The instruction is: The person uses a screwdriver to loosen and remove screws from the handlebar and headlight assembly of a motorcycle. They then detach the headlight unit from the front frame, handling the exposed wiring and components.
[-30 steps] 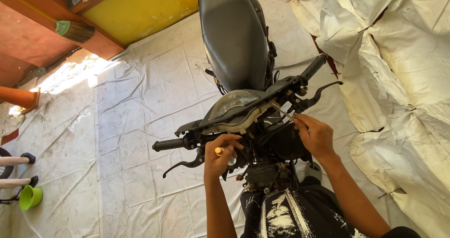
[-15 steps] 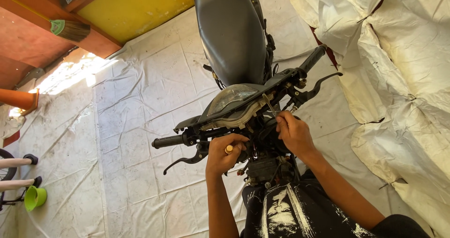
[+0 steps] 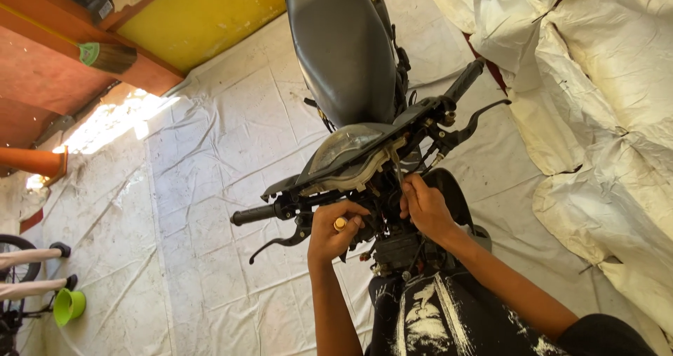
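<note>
Motorcycle (image 3: 343, 55) stands on white sheeting (image 3: 203, 188), handlebar (image 3: 364, 167) across centre frame. Right hand (image 3: 426, 205) has moved inward since a second ago, fingers now pinched on a cable (image 3: 397, 167) under the headlight unit (image 3: 343, 149). Left hand (image 3: 335, 230) stays curled around a small yellow-tipped tool (image 3: 340, 223). Parts behind both hands are hidden.

Motorcycle (image 3: 350, 83) at centre on sheeting (image 3: 210, 209), seat beyond the handlebar (image 3: 364, 167). Left hand (image 3: 335, 231) just below the handlebar's left half, beside the left grip (image 3: 254, 214); right hand (image 3: 424, 205) under the headlight housing (image 3: 343, 149), among cables. Funnel (image 3: 69, 305) at far left, near a bicycle wheel (image 3: 14, 258). Draped sheeting (image 3: 603, 104) at right.
</note>
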